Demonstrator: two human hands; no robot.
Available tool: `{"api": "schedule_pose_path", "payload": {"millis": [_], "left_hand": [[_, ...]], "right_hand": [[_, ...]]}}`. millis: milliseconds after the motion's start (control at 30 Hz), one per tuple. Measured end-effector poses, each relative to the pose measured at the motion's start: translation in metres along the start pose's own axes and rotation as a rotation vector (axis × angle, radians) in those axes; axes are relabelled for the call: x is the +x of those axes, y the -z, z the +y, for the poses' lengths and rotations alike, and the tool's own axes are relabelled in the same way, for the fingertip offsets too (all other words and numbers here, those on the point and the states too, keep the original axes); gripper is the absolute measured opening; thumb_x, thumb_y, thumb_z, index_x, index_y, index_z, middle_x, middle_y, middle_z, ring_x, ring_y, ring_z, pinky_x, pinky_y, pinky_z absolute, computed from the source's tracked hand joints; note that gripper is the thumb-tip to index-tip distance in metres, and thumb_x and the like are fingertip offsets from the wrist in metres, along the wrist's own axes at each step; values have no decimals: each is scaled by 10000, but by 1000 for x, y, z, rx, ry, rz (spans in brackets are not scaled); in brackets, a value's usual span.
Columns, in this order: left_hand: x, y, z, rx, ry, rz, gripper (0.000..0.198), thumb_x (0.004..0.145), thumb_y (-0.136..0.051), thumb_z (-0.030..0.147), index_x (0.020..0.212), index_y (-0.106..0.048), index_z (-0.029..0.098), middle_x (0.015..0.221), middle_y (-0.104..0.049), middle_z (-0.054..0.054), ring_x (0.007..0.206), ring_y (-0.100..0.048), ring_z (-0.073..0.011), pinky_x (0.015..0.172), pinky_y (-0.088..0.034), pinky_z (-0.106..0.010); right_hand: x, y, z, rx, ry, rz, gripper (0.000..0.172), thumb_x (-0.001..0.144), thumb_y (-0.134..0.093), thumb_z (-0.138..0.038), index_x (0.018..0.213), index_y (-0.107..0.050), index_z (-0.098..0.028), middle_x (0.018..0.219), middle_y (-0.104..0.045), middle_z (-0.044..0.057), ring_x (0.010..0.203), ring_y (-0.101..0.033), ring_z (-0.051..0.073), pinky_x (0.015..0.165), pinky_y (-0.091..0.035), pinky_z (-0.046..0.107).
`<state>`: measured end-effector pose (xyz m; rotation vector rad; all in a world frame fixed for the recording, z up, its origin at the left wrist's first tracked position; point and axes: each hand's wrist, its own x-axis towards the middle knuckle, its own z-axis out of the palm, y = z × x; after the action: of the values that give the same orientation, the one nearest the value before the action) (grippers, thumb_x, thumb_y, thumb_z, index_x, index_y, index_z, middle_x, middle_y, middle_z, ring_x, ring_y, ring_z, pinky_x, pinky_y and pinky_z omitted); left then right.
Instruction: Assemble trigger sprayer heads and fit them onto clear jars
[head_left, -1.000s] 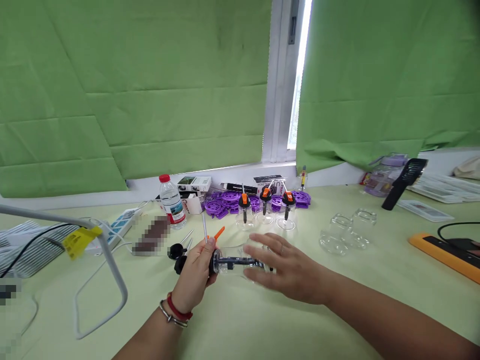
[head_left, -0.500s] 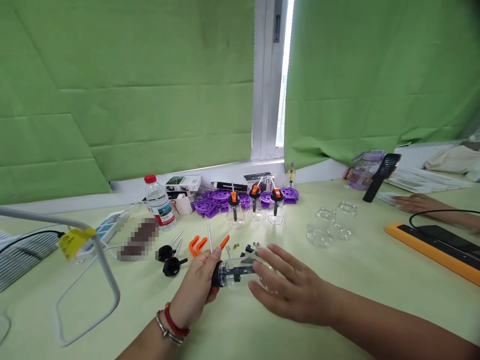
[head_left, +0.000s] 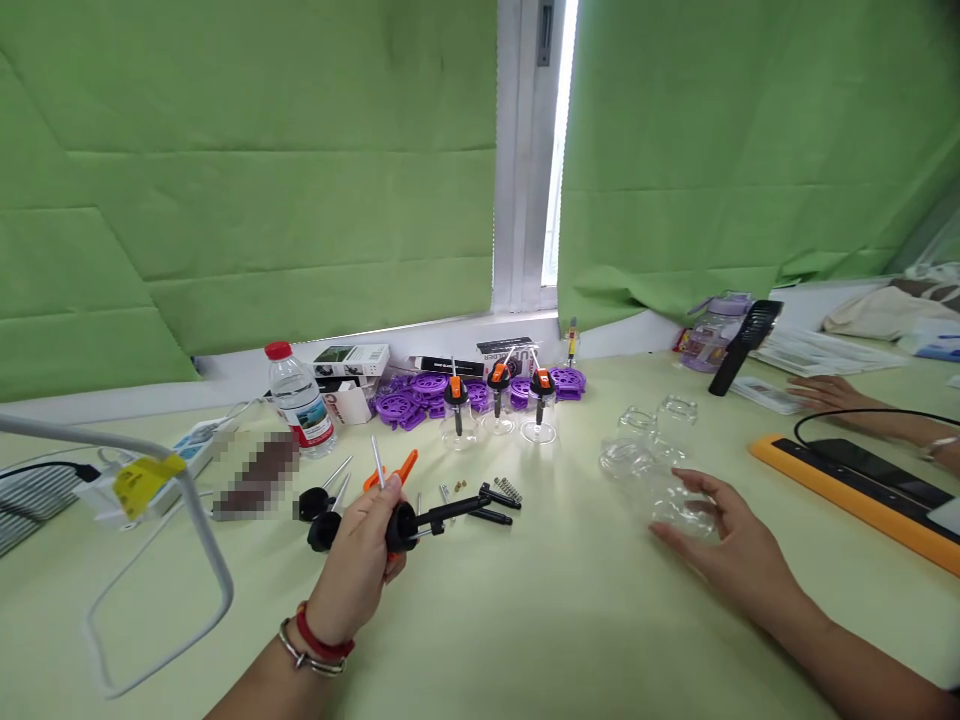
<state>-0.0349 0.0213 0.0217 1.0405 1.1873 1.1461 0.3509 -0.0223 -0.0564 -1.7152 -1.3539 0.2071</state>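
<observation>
My left hand [head_left: 364, 535] is wrapped round a black pump head [head_left: 403, 527] with an orange lever [head_left: 407, 466] and a thin metal rod standing up from it. The black tube of the pump points right, uncovered. On the right, my right hand [head_left: 727, 545] has thumb and fingers around a clear bottle [head_left: 671, 505] lying low over the table. More clear bottles [head_left: 637, 425] stand just behind it. Between the hands lie black tube parts [head_left: 491, 515], springs [head_left: 508, 487] and small brass pieces [head_left: 460, 487]. Two black pump heads [head_left: 324, 530] lie left of my left hand.
Several assembled bottles with orange-and-black tops [head_left: 541, 400] stand at the back, before purple plastic parts [head_left: 409, 400]. A water bottle [head_left: 300, 405] and a grey metal frame [head_left: 217, 545] are at left. An orange-edged device [head_left: 855, 490] and another person's hand [head_left: 832, 390] are at right.
The clear bottle has come off the pump in my left hand, baring its black tube. My right hand has carried the bottle right, beside the other clear bottles.
</observation>
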Motion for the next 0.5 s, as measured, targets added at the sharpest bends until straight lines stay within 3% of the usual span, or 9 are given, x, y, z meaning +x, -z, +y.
{"api": "schedule_pose_path", "payload": {"millis": [67,133,300,500], "left_hand": [[0,-1,0,15,5,-16,452,766,-552,623,646,-484,192,471,-411,57,329,-290,-43,329,-179,-178],[-1,-2,0,42,-13,-35,447,776,-546,615,643,-481,193,470,-404,61,329,-298,-44,323,-194,-177],[0,1,-1,97,-51,-40,437,797,-520,601,649,-484,192,455,-402,63,330,-323,-50,318,-238,-180],[6,6,-7,153,-66,-37,443,820,-483,611,670,-460,194,457,-402,77,332,-338,-53,309,-259,-168]], "right_hand": [[5,3,16,157,-167,-77,655,688,-686,-528,1223,-446,-236,1315,-540,140,1138,-584,298,942,-504,435],[12,3,24,137,-204,-137,625,660,-697,-532,1158,-480,-222,1279,-566,144,1153,-571,308,974,-473,437],[38,-12,19,-153,-166,-160,631,664,-639,-624,1105,-537,-184,1187,-601,144,1120,-559,335,939,-459,465],[66,-45,18,-260,-21,-75,761,686,-590,-645,1215,-509,-104,1212,-509,183,1044,-550,315,898,-462,438]]}}
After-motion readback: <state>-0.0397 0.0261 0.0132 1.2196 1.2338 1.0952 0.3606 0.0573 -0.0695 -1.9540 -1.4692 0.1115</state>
